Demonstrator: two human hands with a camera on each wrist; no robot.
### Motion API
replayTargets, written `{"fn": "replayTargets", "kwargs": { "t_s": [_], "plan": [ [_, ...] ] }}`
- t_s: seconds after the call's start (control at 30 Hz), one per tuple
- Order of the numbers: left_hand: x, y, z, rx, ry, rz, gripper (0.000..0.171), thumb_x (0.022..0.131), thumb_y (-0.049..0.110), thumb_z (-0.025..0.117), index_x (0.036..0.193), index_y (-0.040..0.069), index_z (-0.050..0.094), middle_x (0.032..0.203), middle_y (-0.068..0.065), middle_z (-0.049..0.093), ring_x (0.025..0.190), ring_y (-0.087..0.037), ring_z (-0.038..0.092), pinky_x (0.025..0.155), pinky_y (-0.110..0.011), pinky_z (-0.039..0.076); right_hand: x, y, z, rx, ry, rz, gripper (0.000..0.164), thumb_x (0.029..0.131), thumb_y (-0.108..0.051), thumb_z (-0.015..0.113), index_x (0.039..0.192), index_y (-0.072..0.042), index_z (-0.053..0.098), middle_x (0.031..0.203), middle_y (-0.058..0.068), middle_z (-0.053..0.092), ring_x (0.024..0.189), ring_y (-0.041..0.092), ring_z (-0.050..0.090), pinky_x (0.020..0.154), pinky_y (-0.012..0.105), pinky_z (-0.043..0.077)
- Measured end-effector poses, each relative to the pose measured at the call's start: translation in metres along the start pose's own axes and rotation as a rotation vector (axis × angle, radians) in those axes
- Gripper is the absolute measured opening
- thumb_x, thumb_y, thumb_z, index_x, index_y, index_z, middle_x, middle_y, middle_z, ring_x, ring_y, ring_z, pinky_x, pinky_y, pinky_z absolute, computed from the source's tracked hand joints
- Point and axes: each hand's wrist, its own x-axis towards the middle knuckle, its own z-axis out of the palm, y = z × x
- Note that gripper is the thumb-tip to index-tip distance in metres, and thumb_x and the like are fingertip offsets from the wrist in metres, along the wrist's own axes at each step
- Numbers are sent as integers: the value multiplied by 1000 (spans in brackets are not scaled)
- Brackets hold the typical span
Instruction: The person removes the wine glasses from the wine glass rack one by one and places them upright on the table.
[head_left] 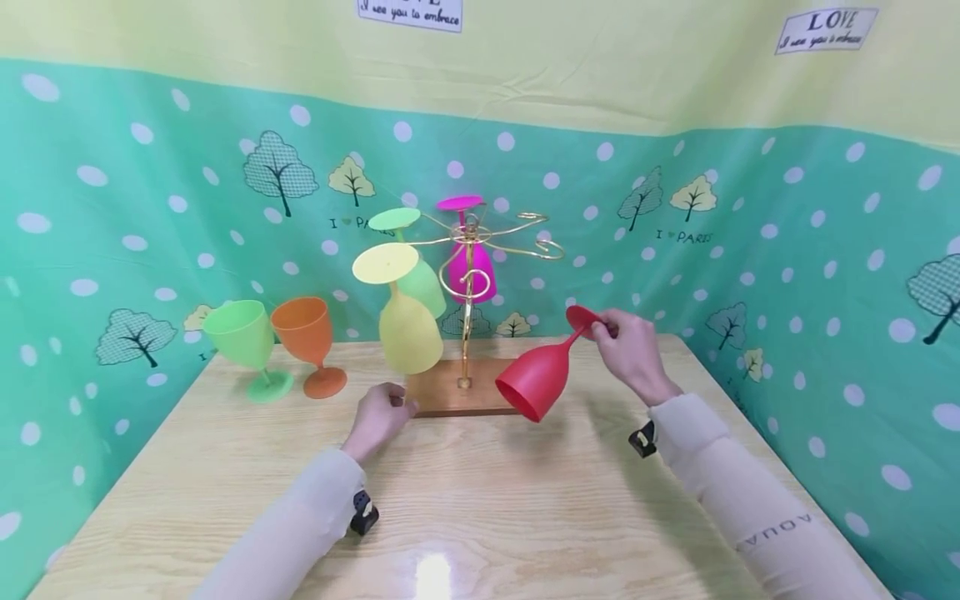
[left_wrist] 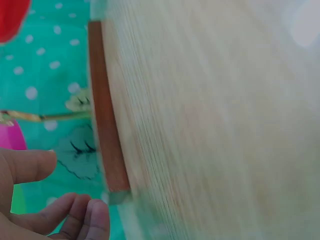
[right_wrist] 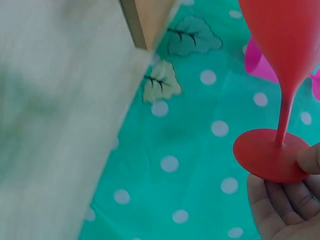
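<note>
My right hand (head_left: 633,350) pinches the foot of a red plastic goblet (head_left: 536,379), thumb on one face and fingers under the other in the right wrist view. The goblet tilts with its mouth down to the left, right of the gold wire rack (head_left: 468,321). My left hand (head_left: 382,421) is at the left front corner of the rack's wooden base (head_left: 487,411), its thumb and bent fingers apart with nothing between them. From the rack, yellow (head_left: 410,333), mint green (head_left: 422,287) and magenta (head_left: 480,275) goblets hang upside down.
A light green goblet (head_left: 243,333) and an orange goblet (head_left: 303,329) stand upright at the back left of the wooden table (head_left: 465,500). Curled rack arms (head_left: 536,250) without goblets reach right and forward. Patterned cloth (head_left: 600,192) encloses the back and sides.
</note>
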Motion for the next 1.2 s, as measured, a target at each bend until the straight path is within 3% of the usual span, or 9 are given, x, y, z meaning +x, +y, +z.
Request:
{"fn": "replayTargets", "kwargs": {
  "t_s": [0.2,0.37,0.5,0.63,0.9,1.2],
  "plan": [
    [-36,14,1,-76,0,103,34,84,9,70,114,-5,62,99,-13,64,88,-23,61,80,-37,53,-17,-2,17,57,-17,32,19,93,-10,55,99,0,70,82,10,67,71,23,59,56,32,49],
    [-68,28,14,-165,-20,218,25,83,6,71,106,-1,66,93,-6,65,83,-17,62,77,-29,54,-28,-4,31,112,-55,64,19,93,-9,56,102,-1,70,85,10,68,74,22,61,59,31,51],
    [-84,39,23,-200,-52,328,28,83,12,73,108,2,67,99,-6,65,90,-21,62,82,-33,54,-39,-6,40,137,-58,95,17,92,-9,58,99,-3,71,83,8,68,73,22,61,60,31,52],
    [-94,47,28,-192,-57,383,37,81,23,77,112,7,65,102,-1,62,95,-22,60,87,-41,52,-49,-10,49,162,-74,138,15,91,-10,59,96,-4,72,81,7,66,73,22,59,60,32,50],
    [-98,48,33,-137,89,497,37,77,16,80,110,9,65,99,2,60,94,-16,58,84,-39,51,-65,-13,59,231,-109,214,12,89,-9,61,94,-5,72,79,7,65,72,22,58,60,31,51],
    [-95,44,35,-130,314,767,24,76,-7,75,94,6,67,89,2,61,82,-12,56,72,-31,52,-77,-17,68,323,-166,267,12,89,-7,61,94,-3,71,80,8,65,69,21,61,61,31,55]
  ]
}}
